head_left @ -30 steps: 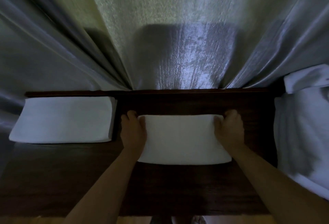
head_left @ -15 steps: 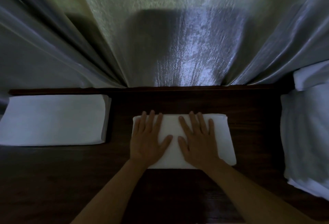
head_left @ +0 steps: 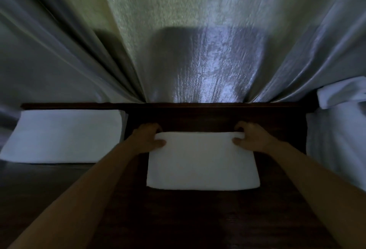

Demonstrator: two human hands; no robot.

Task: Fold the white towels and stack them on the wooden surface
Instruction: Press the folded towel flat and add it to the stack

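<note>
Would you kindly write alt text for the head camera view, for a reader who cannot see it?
Two bare hands, left hand and right hand, grip the far corners of a folded white towel lying on a dark wooden surface. A stack of folded towels sits to the left, loose white towels at right, curtains behind.

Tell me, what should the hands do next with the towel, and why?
Probably lift the folded towel and carry it left onto the stack. The left hand and right hand both pinch its far corners, and it looks fully folded.
</note>
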